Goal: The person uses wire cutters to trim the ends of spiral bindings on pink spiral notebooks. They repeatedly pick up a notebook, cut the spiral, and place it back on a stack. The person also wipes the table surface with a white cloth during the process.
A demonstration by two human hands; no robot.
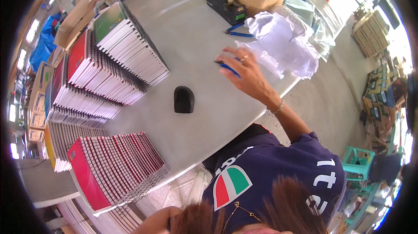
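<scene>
Our right hand (246,73), fingers loosely bent, is at a blue-handled tool (230,70) over the grey desk (187,38), near crumpled white paper (283,44); we cannot tell whether it grips. We cannot see our left hand. A rounded black piece (183,100) lies between the tool and our spiral notebooks (115,164).

There are two blue-handled tools (244,35), one tape dispenser (223,7) and one black arch-shaped piece (184,100).
</scene>
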